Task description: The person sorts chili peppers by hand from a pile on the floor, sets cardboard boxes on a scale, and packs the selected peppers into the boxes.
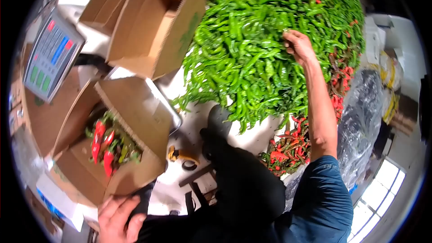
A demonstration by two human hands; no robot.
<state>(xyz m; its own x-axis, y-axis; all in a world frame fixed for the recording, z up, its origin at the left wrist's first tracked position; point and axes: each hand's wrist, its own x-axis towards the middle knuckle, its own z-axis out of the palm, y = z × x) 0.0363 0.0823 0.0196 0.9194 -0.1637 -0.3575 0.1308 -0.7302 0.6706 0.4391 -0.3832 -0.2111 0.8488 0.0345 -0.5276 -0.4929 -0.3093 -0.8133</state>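
My right hand (298, 46) is over the right part of a big heap of green chili peppers (252, 40). Its fingers are closed in a pinch. A small pale bit shows at the fingertips, too small to name. My left hand (118, 218) is low at the left, beside the near edge of an open cardboard box (144, 130). Its fingers are bent and the thumb stands apart, with nothing seen in them. Inside that box lie several red chili peppers (108, 157) and some green ones.
A second open cardboard box (153, 31) stands beyond the first. A digital scale (51, 58) is at the far left. Tape rolls (182, 156) lie on the white table (171, 189). Red and dark peppers (290, 150) are piled near the front right, with clear plastic (360, 112) beside them.
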